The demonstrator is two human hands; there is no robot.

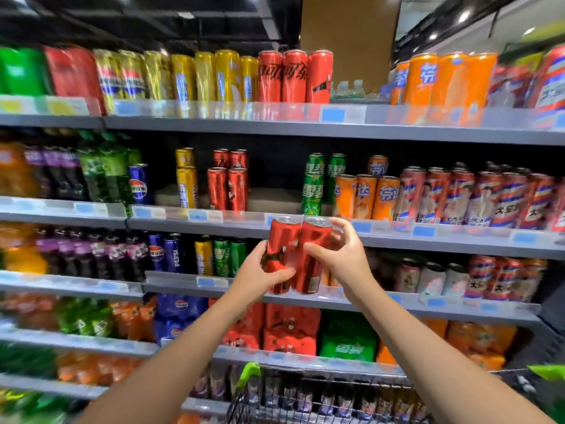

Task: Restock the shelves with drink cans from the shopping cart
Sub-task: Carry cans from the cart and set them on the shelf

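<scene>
Big grey shelves (305, 130) w/ drinks, row over row, filling most of the view. Top row: green and red packs at far left, then gold cans, yellow cans, three tall red cans (295, 76), a gap, then orange cans (443, 84) to the right. Next row down: purple and green bottles at left, one blue can (139, 185), yellow cans, four red cans (227, 180) in two rows, an open gap beside them, then green cans (313, 186), orange cans and lots of red-white-blue cans (477, 197). Third row: purple bottles, blue cans, a yellow can, green cans, more cans at right. Lower rows: soft packs in blue, red, green, orange. Edges of view blurry.

Shopping cart (305, 399) at bottom, black wire w/ a green corner piece; more cans behind the wires, too blurry to tell which kind.

Two bare arms up from the bottom, meeting in the middle. Left hand (263, 272) wrapped round the left red can (282, 240), thumb across its front. Right hand (342, 258) gripping the right red can (316, 255), fingers curled over its top and far side. Both cans upright, touching side by side, held in the air in front of the edge of the second shelf, just below the gap between the red and green cans.
</scene>
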